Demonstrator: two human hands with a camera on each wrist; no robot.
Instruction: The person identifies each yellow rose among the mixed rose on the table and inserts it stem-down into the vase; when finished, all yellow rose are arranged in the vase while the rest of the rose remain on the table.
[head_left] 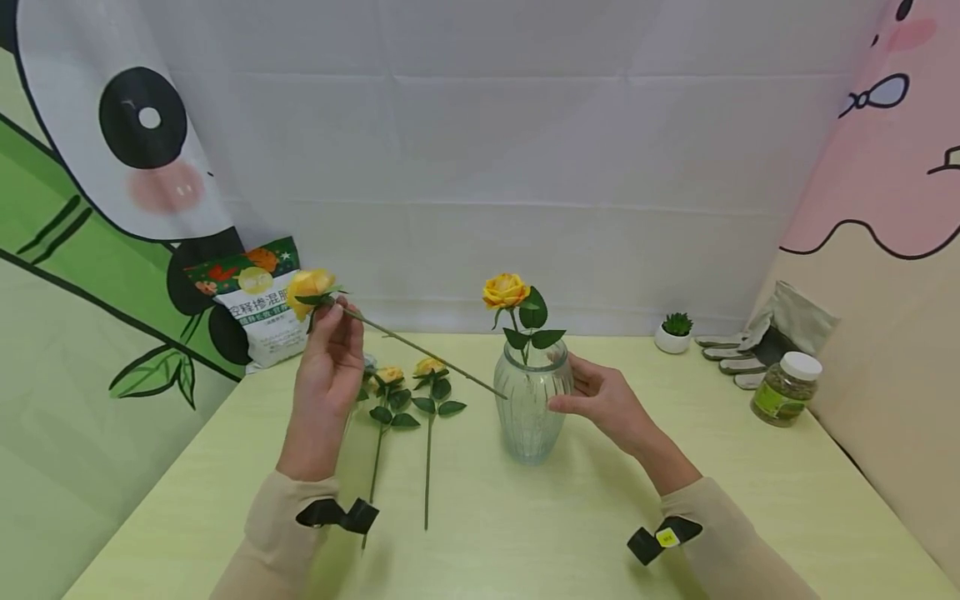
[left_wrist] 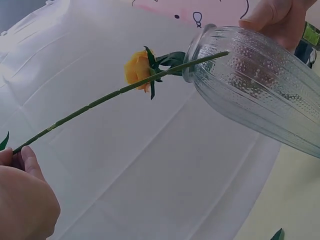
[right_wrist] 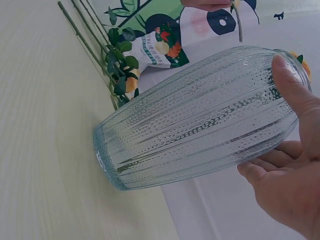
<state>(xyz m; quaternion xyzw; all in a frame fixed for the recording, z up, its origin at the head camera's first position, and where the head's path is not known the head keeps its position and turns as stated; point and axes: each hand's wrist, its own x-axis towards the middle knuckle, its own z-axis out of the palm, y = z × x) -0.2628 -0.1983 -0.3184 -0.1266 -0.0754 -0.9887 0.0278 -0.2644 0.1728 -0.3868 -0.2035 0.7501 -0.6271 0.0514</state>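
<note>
We have one rose standing in the glass vase, which our right hand steadies on the desk. Our left hand pinches a second rose, stem tip near the rim. Two roses still lie waiting.

- The head camera looked forward and down over the table.
- Both wrist cameras looked from close; all views shared the glass vase.
</note>
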